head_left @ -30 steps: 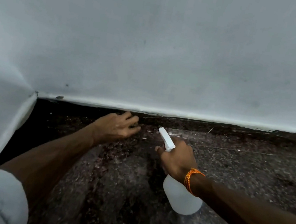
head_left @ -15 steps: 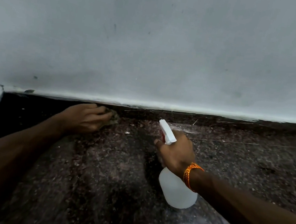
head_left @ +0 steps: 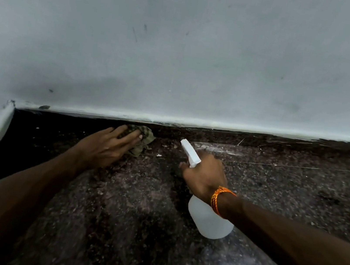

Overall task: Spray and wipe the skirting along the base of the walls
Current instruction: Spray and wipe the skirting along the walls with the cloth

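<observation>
Cloth [head_left: 143,136]: soft, limp, probably light; left hand [head_left: 105,146] presses it, fingers straight, against skirting [head_left: 215,134]. Spray bottle [head_left: 208,220]: rigid, likely light plastic; right hand [head_left: 205,175] wraps neck, body below grip.

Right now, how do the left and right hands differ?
The left hand presses a green cloth at the skirting, fingers straight; the right hand grips a white spray bottle. The right hand's wrist wears an orange band; the left hand's is bare. Both reach toward the wall.
</observation>
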`<action>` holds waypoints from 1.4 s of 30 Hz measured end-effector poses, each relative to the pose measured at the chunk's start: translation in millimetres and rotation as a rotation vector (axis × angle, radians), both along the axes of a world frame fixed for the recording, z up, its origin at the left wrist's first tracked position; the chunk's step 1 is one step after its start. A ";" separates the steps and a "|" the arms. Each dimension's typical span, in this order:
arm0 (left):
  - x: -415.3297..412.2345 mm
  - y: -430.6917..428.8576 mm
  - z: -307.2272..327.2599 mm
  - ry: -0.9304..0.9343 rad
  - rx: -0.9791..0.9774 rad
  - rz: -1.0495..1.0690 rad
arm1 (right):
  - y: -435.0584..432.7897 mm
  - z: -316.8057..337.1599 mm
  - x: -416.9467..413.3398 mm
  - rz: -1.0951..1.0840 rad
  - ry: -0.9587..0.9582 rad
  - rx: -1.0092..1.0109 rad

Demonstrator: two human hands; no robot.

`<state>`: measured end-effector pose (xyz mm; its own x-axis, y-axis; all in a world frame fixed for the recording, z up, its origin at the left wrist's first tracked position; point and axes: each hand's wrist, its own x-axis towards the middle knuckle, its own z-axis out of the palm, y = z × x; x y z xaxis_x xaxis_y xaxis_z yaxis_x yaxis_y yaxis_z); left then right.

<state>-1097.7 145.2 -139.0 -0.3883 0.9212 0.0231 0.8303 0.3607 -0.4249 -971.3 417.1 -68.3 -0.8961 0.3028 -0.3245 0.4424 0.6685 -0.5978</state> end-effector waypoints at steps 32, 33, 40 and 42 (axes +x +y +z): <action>-1.1 151.8 18.1 0.069 -0.012 -0.271 | 91.5 3.4 13.1 -0.148 -0.049 0.005; 3.2 154.8 26.6 0.054 -0.039 -0.239 | 95.3 3.3 14.6 -0.137 -0.057 -0.006; 44.6 185.2 34.6 0.042 -0.258 0.086 | 109.5 13.4 24.5 -0.063 -0.107 -0.016; 40.7 192.6 31.6 0.018 -0.215 0.041 | 115.3 14.1 23.2 -0.083 -0.073 -0.029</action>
<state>-1057.1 337.7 -107.4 -0.4272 0.8891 -0.1646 0.8081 0.2938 -0.5105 -948.1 532.4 -54.2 -0.8420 0.3641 -0.3982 0.5386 0.6107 -0.5805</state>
